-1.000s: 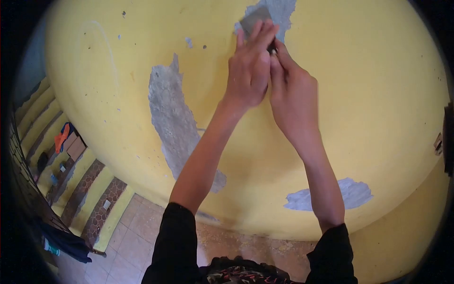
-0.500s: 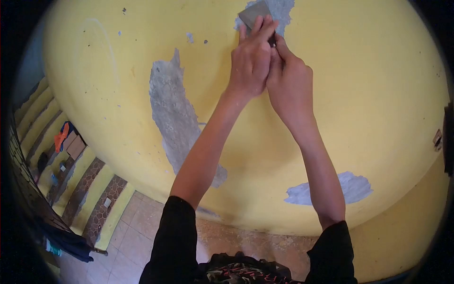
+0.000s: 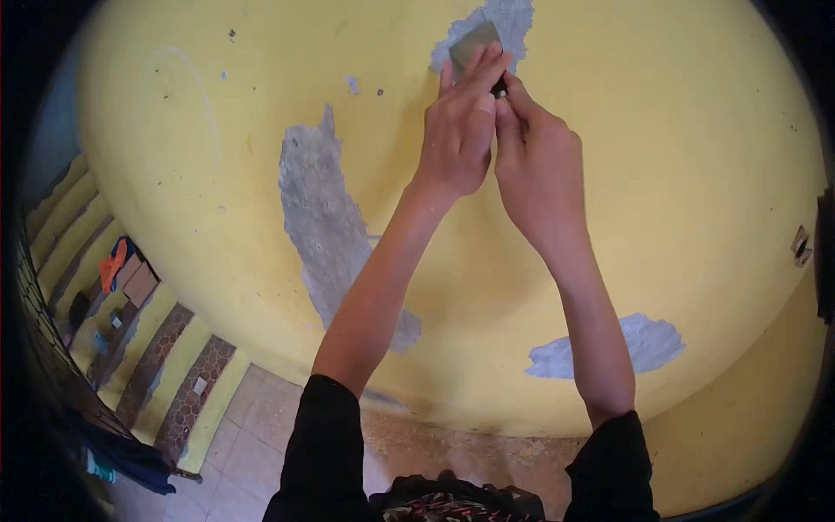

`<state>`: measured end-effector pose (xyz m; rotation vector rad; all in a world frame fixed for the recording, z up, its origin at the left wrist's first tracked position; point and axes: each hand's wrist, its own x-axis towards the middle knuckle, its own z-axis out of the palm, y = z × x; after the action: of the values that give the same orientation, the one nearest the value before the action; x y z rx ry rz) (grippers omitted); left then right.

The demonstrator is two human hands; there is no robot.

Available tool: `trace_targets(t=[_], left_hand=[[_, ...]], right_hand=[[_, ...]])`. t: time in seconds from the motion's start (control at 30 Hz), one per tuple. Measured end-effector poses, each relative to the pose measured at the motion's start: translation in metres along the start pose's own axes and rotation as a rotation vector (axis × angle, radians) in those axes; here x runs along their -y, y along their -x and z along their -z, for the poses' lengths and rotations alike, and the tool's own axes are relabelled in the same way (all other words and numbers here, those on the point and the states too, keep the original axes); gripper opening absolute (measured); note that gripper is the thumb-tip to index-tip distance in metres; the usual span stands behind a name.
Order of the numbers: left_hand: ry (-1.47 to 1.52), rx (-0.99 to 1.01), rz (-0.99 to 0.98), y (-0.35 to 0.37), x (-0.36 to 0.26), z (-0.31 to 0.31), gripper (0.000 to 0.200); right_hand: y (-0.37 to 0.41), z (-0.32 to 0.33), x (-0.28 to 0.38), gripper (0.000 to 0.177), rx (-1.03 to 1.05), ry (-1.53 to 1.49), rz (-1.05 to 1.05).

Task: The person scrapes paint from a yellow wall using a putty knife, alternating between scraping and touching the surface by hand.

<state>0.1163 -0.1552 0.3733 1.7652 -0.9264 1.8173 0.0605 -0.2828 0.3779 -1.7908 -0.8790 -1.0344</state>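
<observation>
A scraper (image 3: 474,45) with a broad, flat grey metal blade lies against the yellow wall (image 3: 696,174), at the edge of a bare grey patch (image 3: 513,16) near the top of the head view. My right hand (image 3: 544,165) is closed around its dark handle, most of which is hidden. Pressed over the blade's lower part are the fingers of my left hand (image 3: 457,135), steadying the tool from the left. The two hands are side by side, and the left thumb sits close to the right fingers.
Two more bare patches mark the wall: a long one (image 3: 317,191) at left and a smaller one (image 3: 652,344) lower right. Steps (image 3: 196,391) rise at left, with an orange item (image 3: 113,264) and a brown box (image 3: 139,283). Debris lies on the tiled floor (image 3: 487,461).
Both hands and the scraper have shifted slightly down the wall. More of the bare patch shows above and left of the blade. The camera view has moved slightly.
</observation>
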Motion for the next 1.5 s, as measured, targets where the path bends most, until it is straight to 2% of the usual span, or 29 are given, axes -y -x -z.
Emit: trace_targets(t=[0.07,0.13,0.17,0.27,0.33,0.4,0.47,0.57,0.67,0.7,0.77,0.83,0.93,1.0,1.03,1.17,1.23,1.33,1.37,1.43,1.5], left_hand=[[0.038,0.006,0.030,0.018,-0.012,0.000,0.053],[0.028,0.032,0.058,0.008,-0.017,0.003,0.053],[0.169,0.004,0.060,0.009,-0.020,0.004,0.052],[0.025,-0.002,0.149,0.001,-0.009,-0.001,0.052],[0.111,-0.001,0.116,0.001,-0.019,0.004,0.053],[0.194,0.015,0.123,0.003,-0.022,0.005,0.053],[0.051,0.045,0.125,-0.005,-0.016,0.002,0.054],[0.151,-0.005,0.041,-0.002,-0.024,0.000,0.053],[-0.015,0.005,0.045,-0.009,-0.007,-0.002,0.047],[0.010,0.076,0.048,-0.007,-0.011,0.003,0.048],[-0.028,0.021,0.031,-0.011,-0.010,-0.005,0.048],[-0.056,0.010,0.048,0.002,-0.015,-0.004,0.048],[0.062,0.077,0.107,-0.010,-0.012,0.002,0.046],[-0.048,0.009,0.047,-0.002,-0.011,-0.007,0.046],[0.017,0.016,0.087,-0.002,-0.009,-0.003,0.045],[0.054,0.007,0.099,0.004,-0.020,-0.003,0.045],[-0.091,0.010,0.166,0.004,-0.011,-0.008,0.047],[0.066,0.024,0.075,0.009,-0.015,-0.001,0.048],[0.117,0.019,0.085,0.009,-0.019,0.001,0.049],[0.068,0.007,0.130,0.005,-0.017,0.002,0.051],[0.027,-0.013,0.145,0.002,-0.016,0.002,0.054]], right_hand=[[0.015,0.001,-0.005,0.039,0.003,0.023,-0.040],[0.014,0.007,-0.006,0.039,-0.025,-0.075,0.002],[0.006,0.004,-0.005,0.039,-0.025,-0.073,0.013],[0.008,0.002,-0.003,0.039,0.056,0.027,-0.141],[0.013,0.012,0.006,0.034,-0.007,-0.037,-0.044],[0.000,0.005,-0.002,0.034,-0.006,0.022,-0.037],[0.007,0.005,-0.006,0.034,-0.007,0.075,-0.050],[0.004,0.011,-0.001,0.039,-0.034,-0.047,-0.029],[0.002,0.008,0.001,0.039,0.002,0.105,-0.106],[0.006,0.016,0.001,0.039,-0.007,0.018,-0.063],[-0.002,0.015,0.001,0.039,-0.003,-0.070,0.000],[-0.007,0.004,-0.005,0.040,0.043,0.120,-0.096],[0.002,0.022,0.001,0.039,0.039,-0.029,-0.046],[-0.007,0.008,-0.011,0.039,0.041,0.035,-0.027],[-0.009,0.003,-0.016,0.040,0.022,0.097,-0.004],[-0.004,0.018,-0.011,0.039,0.081,-0.015,0.001],[-0.009,-0.001,-0.018,0.039,0.090,0.156,-0.044],[0.002,0.025,-0.007,0.036,0.077,0.029,0.020],[-0.004,0.016,-0.010,0.036,0.088,0.028,0.032],[-0.008,-0.006,-0.021,0.036,0.037,0.118,0.022],[-0.001,0.013,-0.013,0.036,0.037,0.058,0.024]])
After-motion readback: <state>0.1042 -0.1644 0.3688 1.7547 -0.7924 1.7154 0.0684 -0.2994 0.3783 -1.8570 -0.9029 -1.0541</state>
